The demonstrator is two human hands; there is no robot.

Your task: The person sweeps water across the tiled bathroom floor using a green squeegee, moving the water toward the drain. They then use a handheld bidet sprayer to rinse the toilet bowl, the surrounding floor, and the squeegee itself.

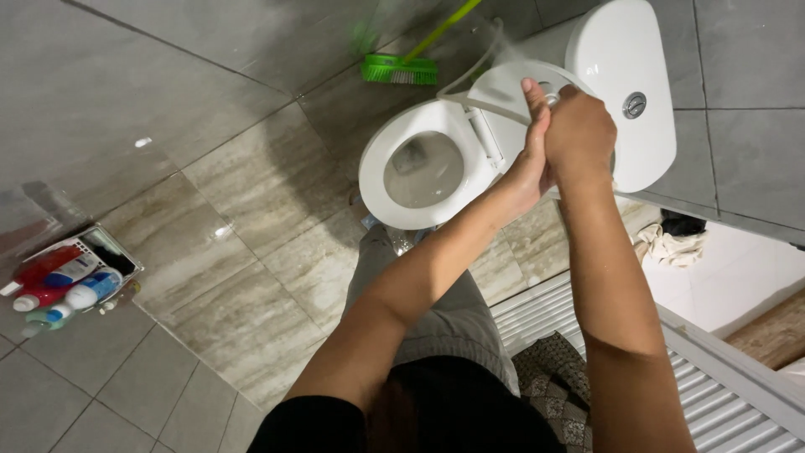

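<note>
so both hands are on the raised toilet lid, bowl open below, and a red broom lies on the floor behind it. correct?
Nearly. The head view shows the left hand and right hand together on the raised toilet lid, with the bowl open below. The broom on the floor behind is green, not red.

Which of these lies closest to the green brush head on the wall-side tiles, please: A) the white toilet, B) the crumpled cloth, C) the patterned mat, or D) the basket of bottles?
A: the green brush lies just beside the white toilet, whose lid both the left hand and right hand grip; the other three sit much farther off.
</note>
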